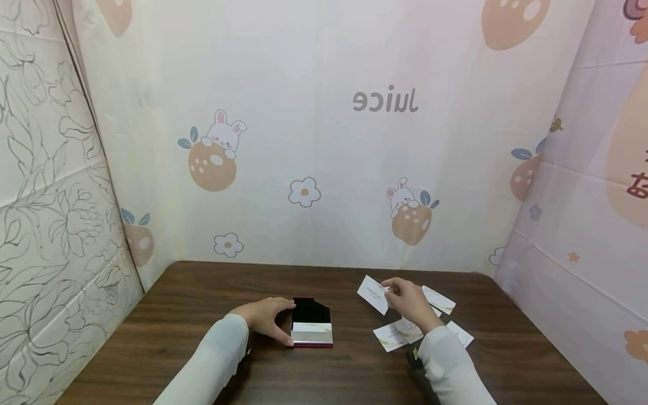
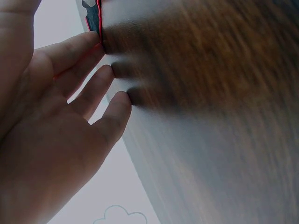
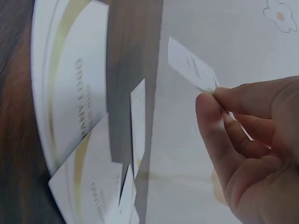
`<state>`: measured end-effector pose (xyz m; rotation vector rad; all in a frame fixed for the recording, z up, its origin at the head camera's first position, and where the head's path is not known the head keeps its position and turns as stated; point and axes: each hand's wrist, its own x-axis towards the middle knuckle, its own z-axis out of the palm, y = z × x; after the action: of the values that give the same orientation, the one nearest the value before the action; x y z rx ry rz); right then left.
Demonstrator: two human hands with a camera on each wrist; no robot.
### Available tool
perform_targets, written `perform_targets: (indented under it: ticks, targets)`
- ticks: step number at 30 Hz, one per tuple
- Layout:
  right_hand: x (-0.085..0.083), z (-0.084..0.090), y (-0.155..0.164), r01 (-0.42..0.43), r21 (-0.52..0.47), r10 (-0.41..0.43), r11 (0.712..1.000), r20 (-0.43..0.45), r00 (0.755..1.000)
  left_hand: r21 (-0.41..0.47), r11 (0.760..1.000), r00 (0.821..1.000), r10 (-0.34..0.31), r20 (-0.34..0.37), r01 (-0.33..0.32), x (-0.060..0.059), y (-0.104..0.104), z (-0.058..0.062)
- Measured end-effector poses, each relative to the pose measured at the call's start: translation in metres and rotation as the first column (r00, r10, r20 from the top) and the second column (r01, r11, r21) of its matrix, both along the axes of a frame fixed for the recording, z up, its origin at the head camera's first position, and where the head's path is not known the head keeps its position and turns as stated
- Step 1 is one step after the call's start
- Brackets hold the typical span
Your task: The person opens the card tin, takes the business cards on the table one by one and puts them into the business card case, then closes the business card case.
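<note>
Card (image 1: 373,295) pinched in the right hand (image 1: 411,304) hangs above the loose cards (image 1: 397,336), while the left hand (image 1: 265,318) steadies the open card case (image 1: 311,322) with straight fingers; insertion appears under way, requiring leftward transfer and edge alignment.

Dark wood-grain table (image 1: 202,337), matt paper cards (image 1: 395,336), glossy metal-look card case (image 1: 312,329)

You have a dark wooden table (image 1: 202,292) in front of you. On it sits an open card case (image 1: 311,323) near the middle, and to its right several white business cards (image 1: 400,335) lie scattered, some overlapping.
</note>
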<state>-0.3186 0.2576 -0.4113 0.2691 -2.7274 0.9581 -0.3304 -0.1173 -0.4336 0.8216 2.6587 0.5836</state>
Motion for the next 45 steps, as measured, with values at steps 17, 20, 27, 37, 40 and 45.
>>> perform_targets:
  ticks: [17, 20, 27, 37, 40, 45]
  targets:
    - [-0.007, 0.001, -0.036, -0.079, 0.014, 0.079, 0.997, -0.037, 0.996, 0.006, 1.0, 1.0, 0.0, -0.001, 0.0, 0.002, 0.001, 0.002]
    - [-0.01, -0.001, -0.047, -0.105, 0.022, 0.106, 0.994, -0.042, 0.993, 0.006, 1.0, 1.0, -0.001, -0.004, 0.001, 0.002, 0.0, 0.002]
    - [-0.01, -0.004, -0.076, -0.21, 0.035, 0.211, 0.977, -0.043, 0.977, 0.008, 1.0, 1.0, -0.003, -0.011, 0.003, 0.001, 0.0, 0.002]
    - [-0.008, -0.006, -0.106, -0.375, 0.056, 0.377, 0.925, -0.018, 0.926, -0.007, 1.0, 1.0, 0.001, -0.016, -0.001, 0.001, 0.001, 0.003]
    - [-0.008, -0.007, -0.112, -0.403, 0.055, 0.404, 0.913, -0.006, 0.915, -0.006, 1.0, 1.0, 0.003, -0.025, -0.003, 0.0, 0.001, 0.003]
    - [-0.007, -0.01, -0.119, -0.444, 0.059, 0.444, 0.894, 0.014, 0.896, 0.009, 1.0, 1.0, -0.003, -0.026, 0.004, -0.001, 0.001, 0.002]
